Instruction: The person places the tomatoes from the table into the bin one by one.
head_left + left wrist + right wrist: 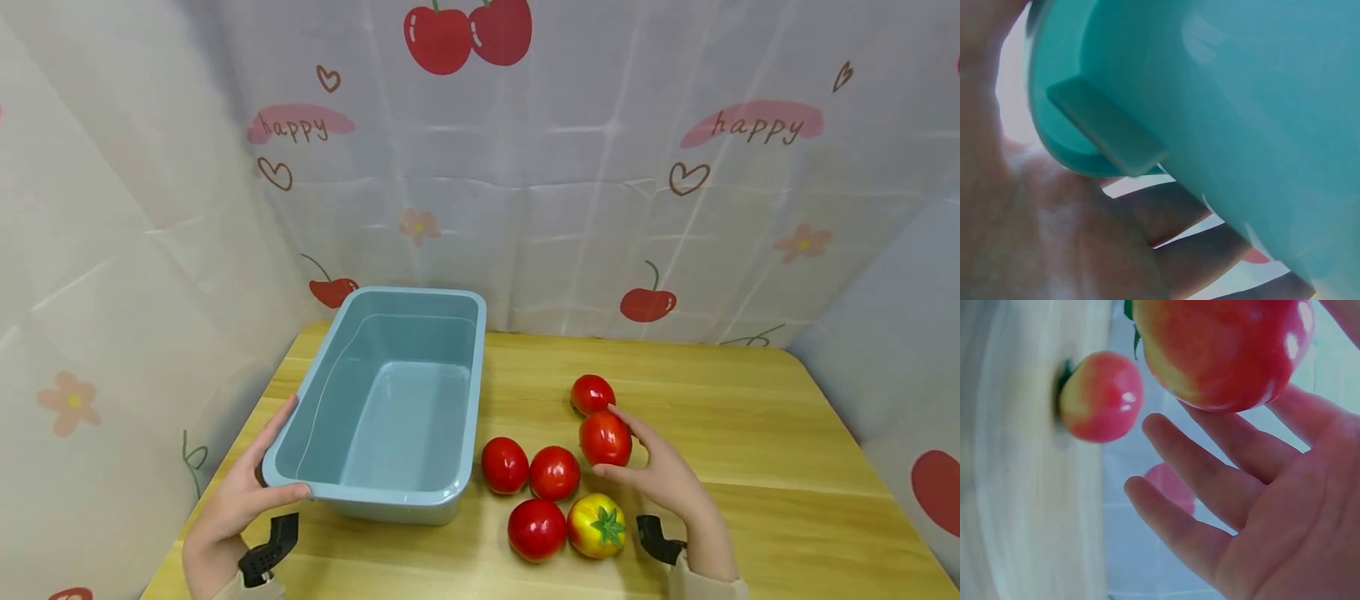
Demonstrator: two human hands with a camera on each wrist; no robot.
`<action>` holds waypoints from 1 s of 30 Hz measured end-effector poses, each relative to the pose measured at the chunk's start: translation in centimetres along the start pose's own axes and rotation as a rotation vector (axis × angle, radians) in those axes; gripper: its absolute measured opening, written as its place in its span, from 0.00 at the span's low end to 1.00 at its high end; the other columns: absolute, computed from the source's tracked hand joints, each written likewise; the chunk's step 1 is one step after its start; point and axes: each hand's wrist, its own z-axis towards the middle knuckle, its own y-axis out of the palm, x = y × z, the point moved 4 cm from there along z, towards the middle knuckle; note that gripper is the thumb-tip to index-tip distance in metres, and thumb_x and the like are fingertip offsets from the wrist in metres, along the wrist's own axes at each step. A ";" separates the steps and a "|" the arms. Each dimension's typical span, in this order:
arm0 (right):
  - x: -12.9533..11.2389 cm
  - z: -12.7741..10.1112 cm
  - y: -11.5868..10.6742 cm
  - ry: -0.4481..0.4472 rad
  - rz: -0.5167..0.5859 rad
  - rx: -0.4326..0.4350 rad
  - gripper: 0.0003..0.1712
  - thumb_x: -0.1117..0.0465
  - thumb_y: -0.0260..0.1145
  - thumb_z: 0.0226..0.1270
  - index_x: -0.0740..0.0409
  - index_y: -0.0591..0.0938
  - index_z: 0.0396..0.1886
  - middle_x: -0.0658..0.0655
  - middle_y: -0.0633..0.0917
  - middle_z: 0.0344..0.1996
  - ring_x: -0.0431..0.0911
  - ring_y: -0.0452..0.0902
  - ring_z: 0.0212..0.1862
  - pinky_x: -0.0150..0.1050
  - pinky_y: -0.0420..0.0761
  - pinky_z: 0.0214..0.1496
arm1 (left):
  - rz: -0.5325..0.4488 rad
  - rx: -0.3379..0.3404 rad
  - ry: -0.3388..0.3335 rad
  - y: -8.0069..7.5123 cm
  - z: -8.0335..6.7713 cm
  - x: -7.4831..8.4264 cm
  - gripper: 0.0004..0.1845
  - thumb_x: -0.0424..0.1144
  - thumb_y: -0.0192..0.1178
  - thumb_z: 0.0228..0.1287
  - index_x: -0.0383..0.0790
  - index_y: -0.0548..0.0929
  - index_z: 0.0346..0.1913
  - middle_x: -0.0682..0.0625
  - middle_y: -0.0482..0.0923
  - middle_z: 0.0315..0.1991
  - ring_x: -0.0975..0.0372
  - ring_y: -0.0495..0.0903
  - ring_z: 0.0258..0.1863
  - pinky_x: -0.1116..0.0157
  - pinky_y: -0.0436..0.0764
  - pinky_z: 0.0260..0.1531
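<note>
My left hand (236, 492) grips the near left corner of a light blue plastic basin (405, 425), thumb on the front rim and fingers along the outer side. In the left wrist view, the fingers pass behind the basin wall (1260, 112). With thumb and fingers my right hand (671, 483) holds a red tomato (605, 439), which looks lifted off the table in the right wrist view. Behind it lies another red tomato (592, 394). Nearer me are two red tomatoes side by side, a larger red tomato (537, 530) and a yellow tomato (597, 526) with a green calyx.
The wooden table (750, 467) extends right of the tomatoes. A pale curtain (570, 183) with cherry prints hangs along the back and sides. Black wrist mounts (272, 550) sit on both wrists.
</note>
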 end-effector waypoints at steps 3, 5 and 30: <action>-1.1 -0.1 -0.3 -0.034 0.013 0.029 0.49 0.43 0.72 0.51 0.46 0.62 0.71 0.64 0.66 0.66 0.65 0.61 0.63 0.67 0.65 0.53 | 0.000 0.006 0.005 -0.1 0.1 0.1 0.53 0.14 0.59 0.49 0.40 0.42 0.75 0.44 0.43 0.70 0.56 0.66 0.54 0.64 0.78 0.43; -1.9 -0.3 -0.4 -0.049 0.019 0.047 0.49 0.42 0.72 0.50 0.44 0.61 0.71 0.62 0.66 0.66 0.64 0.62 0.63 0.67 0.66 0.52 | -0.004 0.009 0.006 -0.1 0.1 0.1 0.53 0.14 0.59 0.49 0.40 0.43 0.75 0.44 0.43 0.70 0.57 0.66 0.55 0.64 0.78 0.43; -13.8 -1.4 5.5 -0.181 0.437 0.196 0.49 0.55 0.77 0.48 0.33 0.61 0.68 0.46 0.71 0.62 0.47 0.65 0.61 0.59 0.70 0.54 | -0.015 0.008 -0.020 0.0 -0.1 -0.1 0.53 0.16 0.59 0.51 0.44 0.43 0.75 0.42 0.37 0.72 0.59 0.63 0.58 0.65 0.77 0.44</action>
